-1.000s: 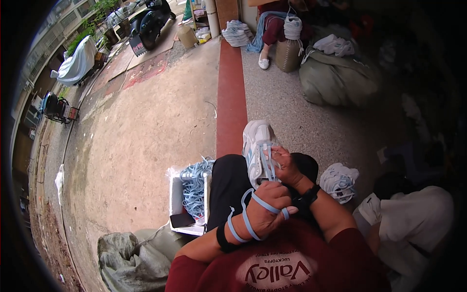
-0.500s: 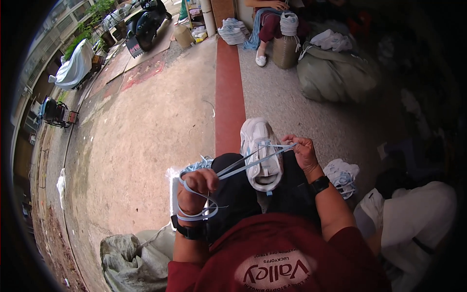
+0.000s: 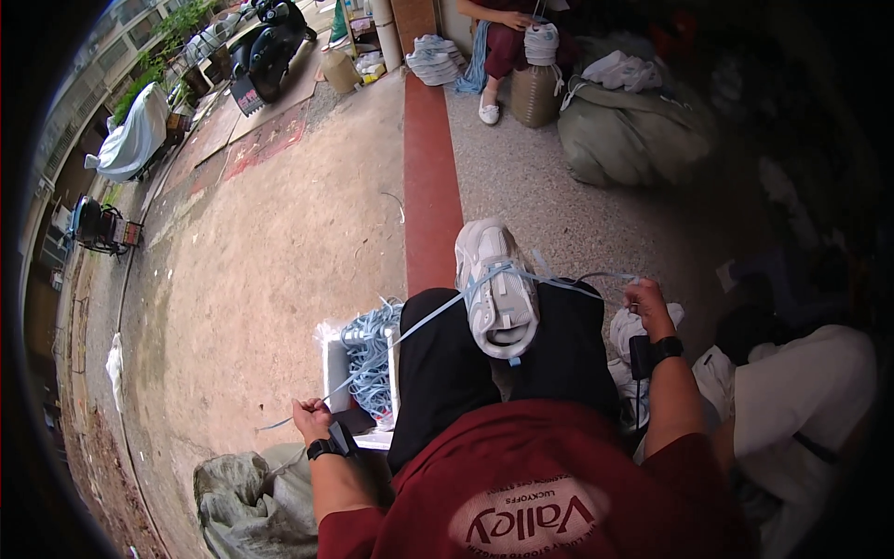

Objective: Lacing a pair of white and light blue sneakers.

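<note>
A white sneaker (image 3: 487, 249) rests between my knees, its heel opening toward me. A light blue shoelace (image 3: 430, 315) runs through its eyelets, with one end out to each side. My left hand (image 3: 313, 418), low on the left, is closed on one end, and a short tail sticks out past the fingers. On the right, my right hand (image 3: 644, 300) pinches the other end beside my knee. Both strands are stretched away from the sneaker. Left of my thigh, a white box (image 3: 333, 374) holds a heap of light blue laces (image 3: 371, 359).
White shoe pieces with blue laces (image 3: 626, 326) lie by my right knee. A grey-white sack (image 3: 247, 503) sits at lower left. Ahead, another person (image 3: 508, 61) sits beside a large olive sack (image 3: 633, 135). A black scooter (image 3: 267, 54) stands far left.
My hands have moved apart, left hand down and left, right hand out to the right. The lace loops around my left wrist are gone, and the strands now spread to both sides.
</note>
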